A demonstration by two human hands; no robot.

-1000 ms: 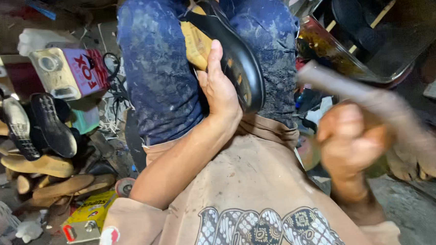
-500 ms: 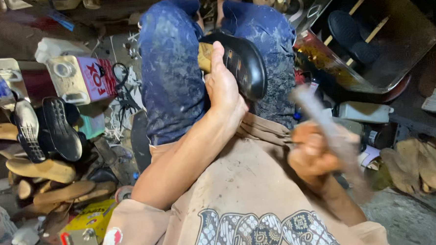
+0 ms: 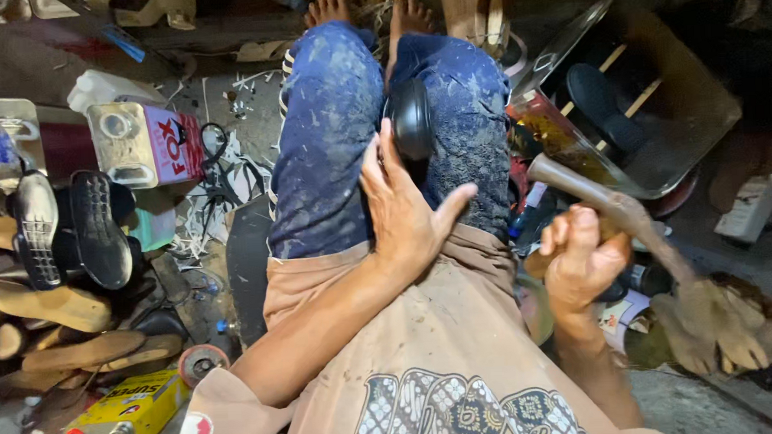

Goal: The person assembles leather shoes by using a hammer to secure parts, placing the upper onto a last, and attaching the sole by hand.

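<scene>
a: left hand [image 3: 403, 212] is down on the lap, fingers spread wide over the black shoe [image 3: 412, 119], which sits wedged between the knees [image 3: 338, 115]. it presses more than it grips.

b: and the right hand [image 3: 579, 261]?

a: off to the side, fingers wrapped tight round the hammer [image 3: 615, 207] handle. the head points up and left, toward the shoe. it's blurred, so i can't tell the exact angle.

b: what worries you here?

a: the left thumb and fingertips lie right along the shoe's edge. as i judge it, a blow that lands a bit short would catch them, since nothing stands between hammer and hand.

b: does the shoe look steady?

a: only the knees and a flat palm hold it. i'd say a glancing hit could twist it out sideways, and then the hammer meets the jeans and the leg under them.

b: anything around them?

a: plenty. soles [image 3: 65, 227] and wooden lasts [image 3: 51, 305] are piled on the floor at the left, with a yellow tin [image 3: 126, 419] near the elbow. a metal tray [image 3: 659, 101] with a sole in it sits at the right, close to the hammer's swing, and i think a wide backswing could clip its rim.
</scene>
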